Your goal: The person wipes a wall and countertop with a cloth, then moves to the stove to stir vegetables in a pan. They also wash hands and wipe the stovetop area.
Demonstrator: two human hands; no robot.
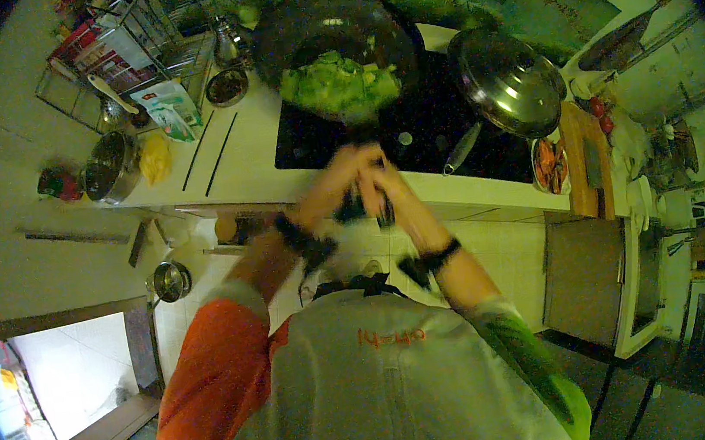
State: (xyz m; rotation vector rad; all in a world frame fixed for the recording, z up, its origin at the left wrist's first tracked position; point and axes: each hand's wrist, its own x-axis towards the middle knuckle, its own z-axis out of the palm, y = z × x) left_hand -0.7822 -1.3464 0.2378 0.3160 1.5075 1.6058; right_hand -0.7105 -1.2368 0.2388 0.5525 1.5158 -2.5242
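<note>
A large dark wok (331,33) stands over the black cooktop (323,135), with chopped green vegetables (340,84) gathered at its near side. Its short dark handle runs toward me. Around the handle's near end my left hand (338,179) and my right hand (387,180) come together, both closed on it; motion blurs the fingers and hides part of the grip. Both wrists wear black bands with dark pieces attached. To the right of the wok, a domed metal lid (510,85) rests tilted, and a long-handled utensil (463,149) reaches out beside it toward the counter's front.
Left on the counter (254,159) lie two dark chopsticks (222,153), a bowl of dark contents (226,87), a green-white pouch (170,110), a metal pot (111,166) and a wire rack (171,58). At right are a plate of orange food (550,165) and a wooden board (584,161).
</note>
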